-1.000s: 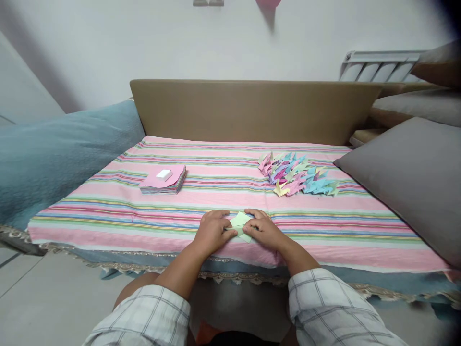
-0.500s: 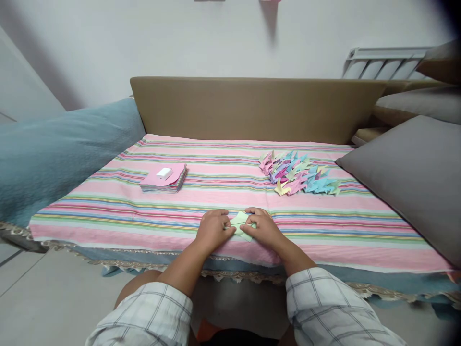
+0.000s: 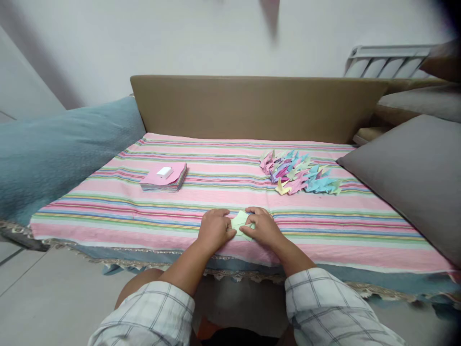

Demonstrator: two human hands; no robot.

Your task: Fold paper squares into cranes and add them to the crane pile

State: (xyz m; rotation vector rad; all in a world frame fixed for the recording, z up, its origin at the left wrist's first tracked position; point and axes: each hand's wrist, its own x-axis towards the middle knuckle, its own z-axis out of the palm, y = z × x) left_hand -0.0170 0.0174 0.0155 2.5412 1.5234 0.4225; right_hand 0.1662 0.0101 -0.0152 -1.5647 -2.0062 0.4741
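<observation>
A small piece of light green folded paper [image 3: 240,219] lies on the striped cloth [image 3: 223,182] near its front edge. My left hand [image 3: 216,229] pinches its left side between thumb and fingers. From the other side, my right hand [image 3: 264,228] is closed on the right part, thumb and forefinger pressing near the middle. The fingers hide part of the paper's outline. Beyond my right hand sits a cluster of folded paper cranes [image 3: 298,173] in pink, blue, purple, green and yellow.
A stack of coloured paper [image 3: 163,180] with a small white block [image 3: 164,172] on top lies to the left. A grey cushion [image 3: 414,178] borders the right side, a blue-covered armrest [image 3: 72,139] the left. A brown backrest [image 3: 252,108] stands behind.
Both hands stay on the green paper in nearly the same place. Only a very slight shift of the fingers and of the camera view shows.
</observation>
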